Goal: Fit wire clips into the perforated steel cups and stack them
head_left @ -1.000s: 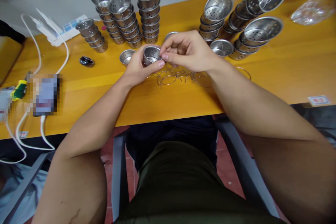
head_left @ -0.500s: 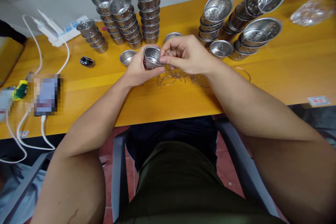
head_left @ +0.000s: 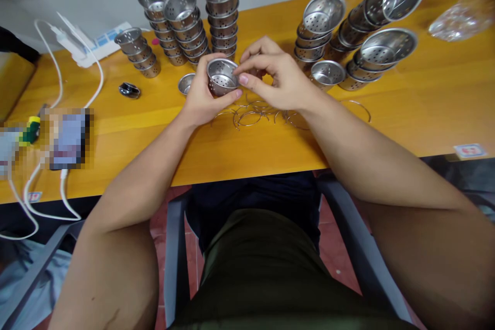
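A small perforated stainless-steel cup (head_left: 223, 80) sits tilted in my left hand (head_left: 201, 94), its open mouth facing me. My left fingers wrap behind its wall, and the thumb presses along the near side. At the cup's right rim, my right hand (head_left: 273, 73) has thumb and index finger close together on the edge; its other fingers are curled loosely above. Below both hands, several thin bent wire rings (head_left: 253, 116) lie tangled on the table. Another small cup (head_left: 186, 84) stands just left of my left hand, partly hidden by it.
Stacks of perforated cups (head_left: 220, 7) stand at the back left, with more stacks (head_left: 323, 15) at the back right. A single cup (head_left: 328, 73) is beyond my right forearm. Clear plastic wrap (head_left: 456, 26), a phone (head_left: 69, 139), white cables and a power strip (head_left: 102, 47) also occupy the yellow table.
The held cup has risen slightly, and its mouth has turned more toward me. My right fingers have shifted higher along the rim and spread somewhat.
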Action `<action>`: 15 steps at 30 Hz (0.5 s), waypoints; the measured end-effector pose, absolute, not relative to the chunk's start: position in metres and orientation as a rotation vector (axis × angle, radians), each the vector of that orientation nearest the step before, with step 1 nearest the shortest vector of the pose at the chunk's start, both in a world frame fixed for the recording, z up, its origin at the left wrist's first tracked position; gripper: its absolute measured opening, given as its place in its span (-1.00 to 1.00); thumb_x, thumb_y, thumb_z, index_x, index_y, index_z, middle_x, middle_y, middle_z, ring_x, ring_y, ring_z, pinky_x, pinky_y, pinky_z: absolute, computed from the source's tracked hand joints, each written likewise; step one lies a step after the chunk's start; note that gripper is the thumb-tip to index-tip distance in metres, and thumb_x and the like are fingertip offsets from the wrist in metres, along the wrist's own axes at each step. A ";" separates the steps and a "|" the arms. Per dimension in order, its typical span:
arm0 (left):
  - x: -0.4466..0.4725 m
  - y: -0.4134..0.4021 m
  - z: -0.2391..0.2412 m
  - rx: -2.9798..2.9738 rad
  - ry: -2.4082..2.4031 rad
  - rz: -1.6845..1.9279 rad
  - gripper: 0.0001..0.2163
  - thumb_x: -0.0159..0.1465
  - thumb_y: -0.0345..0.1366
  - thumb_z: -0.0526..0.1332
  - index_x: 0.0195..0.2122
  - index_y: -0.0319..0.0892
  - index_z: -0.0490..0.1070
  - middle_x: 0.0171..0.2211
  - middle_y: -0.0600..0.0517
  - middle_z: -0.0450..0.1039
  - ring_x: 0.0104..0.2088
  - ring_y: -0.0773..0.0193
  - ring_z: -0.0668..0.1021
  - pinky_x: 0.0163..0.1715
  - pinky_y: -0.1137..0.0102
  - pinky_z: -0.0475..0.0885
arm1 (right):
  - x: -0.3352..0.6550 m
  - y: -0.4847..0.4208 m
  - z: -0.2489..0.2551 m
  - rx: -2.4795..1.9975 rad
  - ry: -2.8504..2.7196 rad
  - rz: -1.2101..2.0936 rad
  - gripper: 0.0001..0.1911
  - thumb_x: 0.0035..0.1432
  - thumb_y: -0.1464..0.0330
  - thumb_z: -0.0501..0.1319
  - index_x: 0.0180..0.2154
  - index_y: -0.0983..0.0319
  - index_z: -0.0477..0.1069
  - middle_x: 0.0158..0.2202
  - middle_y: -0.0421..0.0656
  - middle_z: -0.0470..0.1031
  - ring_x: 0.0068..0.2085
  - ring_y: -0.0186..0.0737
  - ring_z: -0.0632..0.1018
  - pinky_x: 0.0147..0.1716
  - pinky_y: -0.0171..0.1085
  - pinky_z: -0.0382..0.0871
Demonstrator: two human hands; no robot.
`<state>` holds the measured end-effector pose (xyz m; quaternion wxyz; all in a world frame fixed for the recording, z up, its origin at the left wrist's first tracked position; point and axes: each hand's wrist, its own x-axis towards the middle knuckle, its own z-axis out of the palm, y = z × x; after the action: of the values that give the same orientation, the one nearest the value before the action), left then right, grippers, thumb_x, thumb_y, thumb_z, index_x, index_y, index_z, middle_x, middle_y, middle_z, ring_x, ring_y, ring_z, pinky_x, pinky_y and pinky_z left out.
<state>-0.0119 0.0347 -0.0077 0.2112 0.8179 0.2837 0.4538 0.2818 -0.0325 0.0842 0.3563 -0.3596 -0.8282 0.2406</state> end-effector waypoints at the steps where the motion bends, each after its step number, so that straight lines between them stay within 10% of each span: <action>1: -0.012 0.034 -0.007 2.267 0.783 1.262 0.05 0.45 0.68 0.51 0.66 0.10 0.28 0.48 -0.18 0.63 0.43 -0.20 0.76 0.57 -0.17 0.69 | 0.281 -0.032 0.081 -0.893 -2.162 0.613 -0.18 0.59 -0.59 0.22 0.28 -0.18 0.83 0.47 0.03 0.69 0.48 0.42 0.64 0.41 0.33 0.76; 15: -0.003 0.022 -0.005 2.329 0.847 1.135 0.19 0.42 0.39 0.73 0.81 0.13 0.07 0.66 -0.30 0.42 0.67 -0.36 0.63 0.68 -0.19 0.68 | 0.267 -0.051 0.099 -1.006 -2.266 0.580 0.07 0.56 -0.21 0.46 0.83 0.06 0.32 0.81 0.10 0.44 0.71 0.31 0.50 0.61 0.06 0.59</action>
<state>-0.0034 0.0224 -0.0054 0.2065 0.8360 0.3039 0.4075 0.2674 -0.0509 0.0985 0.2932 -0.3776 -0.8509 0.2176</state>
